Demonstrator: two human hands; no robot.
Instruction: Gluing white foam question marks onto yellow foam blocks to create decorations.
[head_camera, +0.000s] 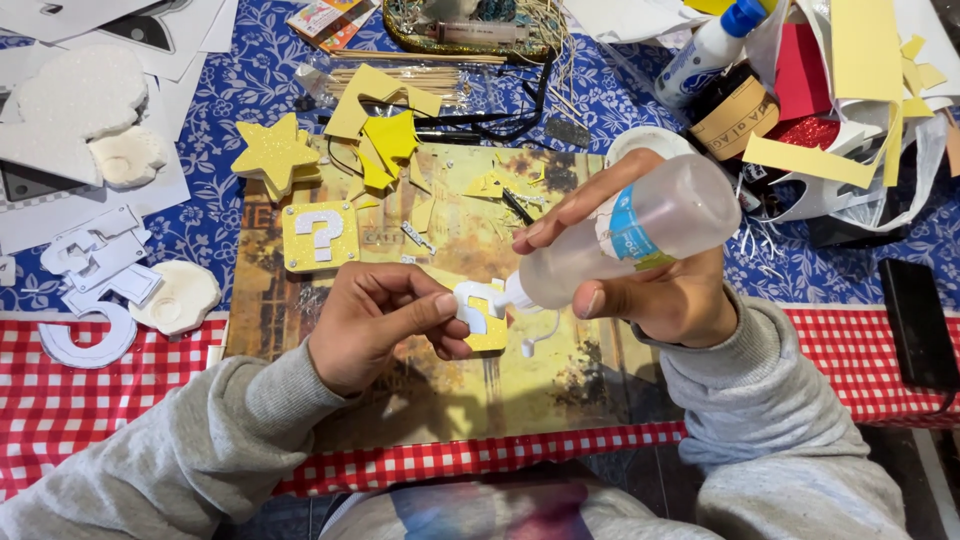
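My left hand (385, 318) pinches a small yellow foam square with a white question mark piece (478, 312) on it, held above a picture board (420, 380). My right hand (640, 275) grips a clear glue bottle (640, 228) tilted down to the left, its white nozzle touching the question mark piece. A finished yellow block with a white question mark (320, 236) lies on the board's upper left. A yellow glitter star (272, 153) lies just beyond it.
Yellow foam scraps (385, 130) and sticks (420, 78) lie at the back. White foam cutouts (95, 290) sit at left. A second glue bottle (705, 45), a tape roll (735, 118) and paper offcuts crowd the back right. A black phone (915, 325) lies at right.
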